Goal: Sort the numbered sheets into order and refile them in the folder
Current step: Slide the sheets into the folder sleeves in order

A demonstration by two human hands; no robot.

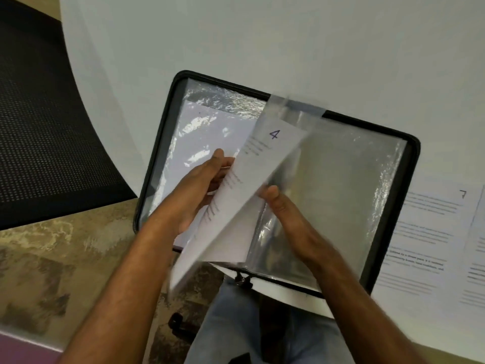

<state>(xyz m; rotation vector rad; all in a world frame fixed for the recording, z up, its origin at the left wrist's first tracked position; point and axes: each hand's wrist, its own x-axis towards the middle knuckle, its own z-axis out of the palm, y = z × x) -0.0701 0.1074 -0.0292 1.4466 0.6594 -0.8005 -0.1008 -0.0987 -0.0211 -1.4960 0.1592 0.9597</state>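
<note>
Your left hand point(199, 190) grips sheet 4 point(252, 174), fingers curled round its edge, steering it into a clear sleeve point(328, 179) of the open folder point(388, 232) on the desk point(288, 43); your right hand point(291, 222) seems flat, fingers together, steadying the sleeve.

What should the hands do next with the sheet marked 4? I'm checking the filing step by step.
Probably slide the sheet marked 4 further down into the clear sleeve standing up from the open folder. The left hand grips the sheet and the right hand steadies it, but its lower end seems to stick out past the folder's near edge. The frame is blurred, so this is a guess.
</note>
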